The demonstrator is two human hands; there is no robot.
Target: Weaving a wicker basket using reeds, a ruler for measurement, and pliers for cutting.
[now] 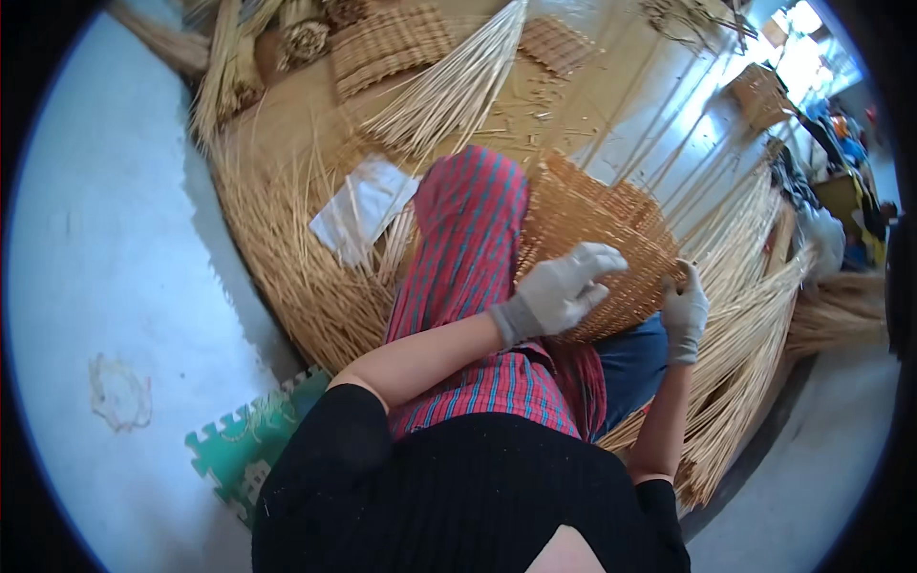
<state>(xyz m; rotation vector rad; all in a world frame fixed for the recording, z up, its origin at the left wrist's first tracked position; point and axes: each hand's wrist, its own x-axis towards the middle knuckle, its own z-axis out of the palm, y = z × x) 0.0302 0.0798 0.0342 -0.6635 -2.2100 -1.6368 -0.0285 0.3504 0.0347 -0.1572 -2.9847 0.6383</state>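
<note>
A brown woven wicker basket (pixel 604 224) rests tilted against my knees, its weave facing up toward me. Long straight canes stick out from its far right side. My right hand (pixel 684 313), in a pale grey work glove, is closed on the basket's right edge. Over the near left part of the weave is my gloved left hand (pixel 565 291). Its fingers are apart and slightly bent, with nothing visible between them; whether the fingertips touch the basket I cannot tell. Red and blue checked cloth (pixel 458 248) covers my left leg beside the basket.
Loose canes (pixel 277 258) spread to my left, and a long pale bundle (pixel 735 353) lies on my right. Ahead are a fanned cane bundle (pixel 458 81), a woven mat (pixel 392 48) and a white sheet (pixel 363 208). A green foam mat (pixel 253 439) lies near my left elbow.
</note>
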